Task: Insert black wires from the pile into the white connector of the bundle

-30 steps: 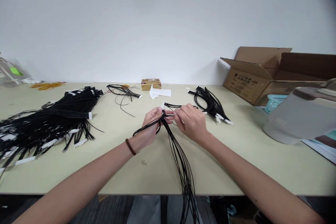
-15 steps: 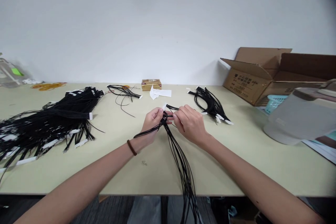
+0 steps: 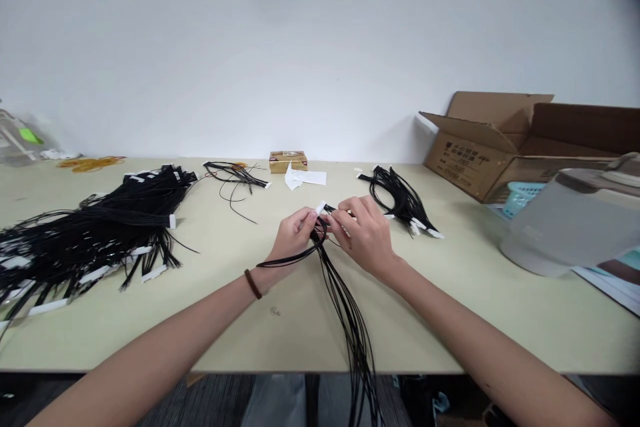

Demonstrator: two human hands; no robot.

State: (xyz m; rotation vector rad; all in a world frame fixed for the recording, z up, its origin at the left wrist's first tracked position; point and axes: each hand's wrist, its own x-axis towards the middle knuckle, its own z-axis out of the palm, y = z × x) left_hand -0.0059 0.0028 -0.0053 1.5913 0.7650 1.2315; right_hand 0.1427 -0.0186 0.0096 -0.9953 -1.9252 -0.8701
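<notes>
My left hand (image 3: 296, 235) pinches a black wire harness (image 3: 345, 303) close to its white connector (image 3: 321, 207), thumb on top. From there the wires hang over the table's front edge, and one loop bends back across my left wrist. Just to the right, my right hand (image 3: 364, 230) is closed, its fingertips pressed on black wires beside the connector. Exactly which strands those fingers grip is partly hidden.
A large pile of black harnesses (image 3: 125, 220) covers the left of the table. Smaller bundles lie at back centre (image 3: 237, 173) and right (image 3: 400, 197). A gold box (image 3: 289, 161), white paper (image 3: 307, 177), an open carton (image 3: 465, 153) and a translucent jug (image 3: 555, 227) stand behind.
My left hand and the white connector have shifted slightly right, nearer my right hand. The right fingers have curled more upright over the wires.
</notes>
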